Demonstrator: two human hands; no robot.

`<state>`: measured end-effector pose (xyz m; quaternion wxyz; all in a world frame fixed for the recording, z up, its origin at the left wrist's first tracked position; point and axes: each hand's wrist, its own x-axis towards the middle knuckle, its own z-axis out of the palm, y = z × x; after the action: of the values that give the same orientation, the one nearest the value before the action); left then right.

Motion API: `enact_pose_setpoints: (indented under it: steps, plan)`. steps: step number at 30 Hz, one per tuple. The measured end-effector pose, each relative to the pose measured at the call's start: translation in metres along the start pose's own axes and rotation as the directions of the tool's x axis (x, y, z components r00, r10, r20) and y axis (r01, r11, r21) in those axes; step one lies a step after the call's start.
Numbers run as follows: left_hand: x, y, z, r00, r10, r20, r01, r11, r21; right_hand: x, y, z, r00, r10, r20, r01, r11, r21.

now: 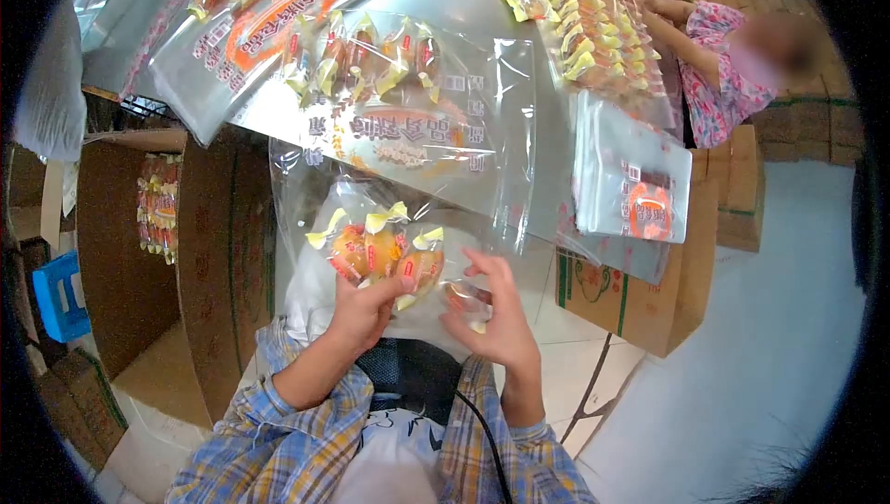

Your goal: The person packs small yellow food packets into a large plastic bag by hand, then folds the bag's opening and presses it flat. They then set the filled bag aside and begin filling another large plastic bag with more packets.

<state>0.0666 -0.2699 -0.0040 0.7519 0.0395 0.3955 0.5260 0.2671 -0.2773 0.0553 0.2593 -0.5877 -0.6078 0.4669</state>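
Observation:
My left hand [362, 311] is closed on several wrapped buns [366, 252], small cakes in clear wrappers with yellow crimped ends and red print. To its right, my right hand [501, 314] curls around another wrapped piece [466, 298], which lies between thumb and fingers and is partly hidden. Just beyond both hands, a large clear printed bag [501, 147] lies across the table's edge and hangs toward my lap. Inside its far part sits a row of wrapped buns [362, 59].
A stack of flat printed bags [603, 170] lies at the table's right edge, near rows of wrapped buns [593, 22]. More printed bags [232, 59] lie at left. Open cardboard boxes stand left [222, 226] and right [686, 291]. Another person [718, 68] works at the far right.

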Motion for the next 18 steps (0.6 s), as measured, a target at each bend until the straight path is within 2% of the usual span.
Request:
enact_pose_setpoints:
  steps: [2,3,5,6,8,10,13,14,17,18]
  plan:
    - [0.0,0.003,-0.002,0.998,0.067,0.017,-0.067,0.998,0.002,-0.011,0.01,-0.007,0.997,0.072,-0.008,-0.07,0.979,0.191]
    - [0.001,0.005,-0.002,0.994,0.105,0.028,-0.105,0.994,0.001,-0.016,0.011,-0.014,0.995,0.08,0.06,-0.094,0.961,0.26]
    - [0.004,0.006,-0.005,0.998,0.066,0.012,-0.066,0.998,0.002,-0.02,0.012,-0.029,0.979,0.068,0.194,-0.139,0.914,0.381]
    - [0.002,0.005,-0.006,0.999,0.044,0.003,-0.044,0.999,0.001,-0.016,0.013,-0.025,0.985,-0.008,0.174,-0.069,0.9,0.43]
    - [-0.003,0.001,-0.002,0.999,0.053,-0.002,-0.053,0.998,-0.031,-0.006,0.008,-0.014,0.99,-0.079,0.117,0.053,0.976,0.21]
    - [-0.006,-0.002,0.002,0.998,0.055,-0.032,-0.058,0.995,-0.077,0.006,-0.001,-0.005,0.985,-0.164,0.046,0.163,0.986,0.02]
    - [-0.008,0.006,0.005,0.995,0.004,-0.097,-0.006,1.0,-0.018,0.002,-0.009,0.014,0.972,0.001,-0.234,-0.022,0.996,-0.089]
    - [-0.011,0.008,0.012,0.991,0.054,-0.125,-0.055,0.998,-0.004,0.002,-0.012,0.017,0.958,0.026,-0.285,-0.055,0.994,-0.097]
    - [-0.014,0.005,0.013,0.984,0.094,-0.152,-0.088,0.995,0.042,-0.004,-0.004,0.03,0.982,-0.008,-0.191,-0.02,0.989,-0.144]
    - [-0.014,0.005,0.014,0.982,0.124,-0.141,-0.117,0.992,0.053,-0.003,-0.019,0.03,0.984,-0.14,-0.114,0.105,0.956,-0.274]
